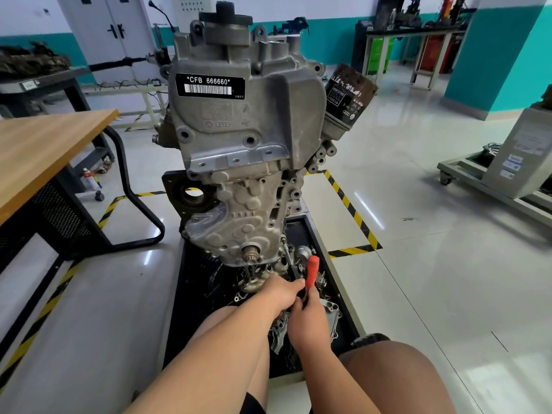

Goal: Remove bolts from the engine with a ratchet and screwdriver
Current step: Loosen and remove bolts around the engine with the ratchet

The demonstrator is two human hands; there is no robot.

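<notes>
The engine (pixel 239 138) stands upright on a black tray (pixel 301 231) on the floor, filling the view from centre to 12 o'clock. At 6 o'clock, below its lower end, the right hand (pixel 309 322) has its fingers clenched around the dark grip of a red-handled tool (pixel 312 270). The left hand (pixel 282 292), at the tool's 9 o'clock, curls its fingers onto the same tool. A wooden desk (pixel 44 150) sits at 9 o'clock.
</notes>
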